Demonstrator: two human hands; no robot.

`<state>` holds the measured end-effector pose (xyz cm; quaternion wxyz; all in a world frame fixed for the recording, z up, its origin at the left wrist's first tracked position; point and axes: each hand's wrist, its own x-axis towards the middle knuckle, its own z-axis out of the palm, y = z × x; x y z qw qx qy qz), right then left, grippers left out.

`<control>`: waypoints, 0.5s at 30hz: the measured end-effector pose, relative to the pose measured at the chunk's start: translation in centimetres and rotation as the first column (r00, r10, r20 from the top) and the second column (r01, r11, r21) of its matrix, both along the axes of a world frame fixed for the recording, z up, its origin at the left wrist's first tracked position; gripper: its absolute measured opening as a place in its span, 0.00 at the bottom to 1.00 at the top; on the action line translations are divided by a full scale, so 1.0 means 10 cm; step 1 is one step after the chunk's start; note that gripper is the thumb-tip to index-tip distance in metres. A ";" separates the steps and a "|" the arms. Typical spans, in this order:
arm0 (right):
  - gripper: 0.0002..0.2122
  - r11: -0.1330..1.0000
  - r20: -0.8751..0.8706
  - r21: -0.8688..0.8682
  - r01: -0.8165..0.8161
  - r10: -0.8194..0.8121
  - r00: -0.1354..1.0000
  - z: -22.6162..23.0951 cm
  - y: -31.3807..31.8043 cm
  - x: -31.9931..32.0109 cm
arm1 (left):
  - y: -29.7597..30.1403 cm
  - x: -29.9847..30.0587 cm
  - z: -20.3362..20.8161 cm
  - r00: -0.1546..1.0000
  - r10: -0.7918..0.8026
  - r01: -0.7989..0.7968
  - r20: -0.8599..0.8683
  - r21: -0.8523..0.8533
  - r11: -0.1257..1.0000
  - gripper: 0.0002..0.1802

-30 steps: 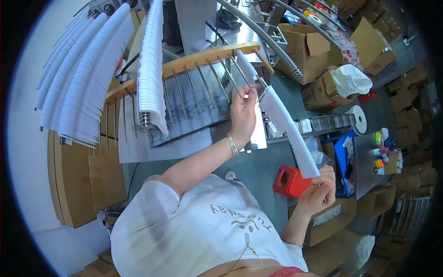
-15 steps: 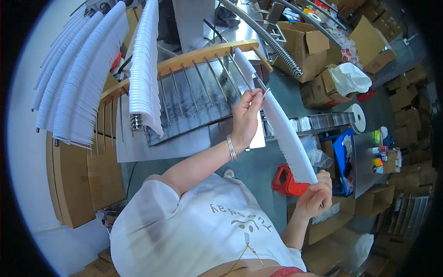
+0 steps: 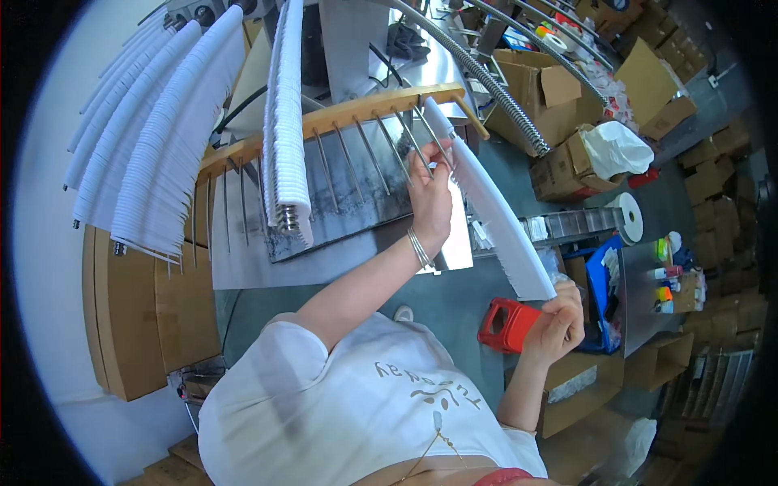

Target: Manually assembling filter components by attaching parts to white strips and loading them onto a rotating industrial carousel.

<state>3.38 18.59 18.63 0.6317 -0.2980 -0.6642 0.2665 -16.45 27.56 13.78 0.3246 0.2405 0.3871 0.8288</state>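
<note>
A long, curved row of thin white sheet-like pieces stretches diagonally between my hands. My left hand is closed at its far part, fingers pinched round a thin metal rod of the wooden rack. A short stretch of the white pieces lies beyond those fingers, beside the rack's end. My right hand grips the near end of the row, thumb and fingers pressed together. How the pieces are joined to the rod is hidden by my left fingers.
Several white ribbed rows hang at the left, another over the rack. A dark-stained plate lies under the bare rods. Flexible metal hoses arch at upper right. Cardboard boxes and a red stool stand to the right.
My left hand has slid farther toward the wooden bar, its fingers curling more round the rod. My right hand has moved slightly away from me with the row's near end. The view has shifted.
</note>
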 end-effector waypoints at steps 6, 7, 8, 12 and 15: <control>0.19 0.999 -0.087 0.025 -0.027 0.029 0.996 -0.16 -0.02 0.51 | -0.22 0.19 0.08 0.962 -0.216 0.207 0.165 0.072 0.976 0.10; 0.19 0.998 -0.153 0.059 -0.014 0.023 0.988 -0.16 -0.04 0.57 | -0.26 0.24 0.08 0.956 -0.232 0.221 0.179 0.081 0.972 0.11; 0.19 0.997 -0.122 0.076 -0.005 0.014 0.992 -0.13 -0.09 0.64 | -0.28 0.31 0.11 0.943 -0.239 0.226 0.231 0.080 0.971 0.10; 0.16 0.981 0.101 0.161 0.106 -0.123 0.987 -0.02 -0.50 0.66 | -0.18 0.45 0.22 0.793 -0.442 0.437 0.419 0.114 0.892 0.09; 0.11 0.920 0.519 0.391 0.005 -0.224 0.825 0.00 -0.74 0.63 | -0.01 0.59 0.25 0.700 -0.543 0.624 0.463 -0.027 0.781 0.08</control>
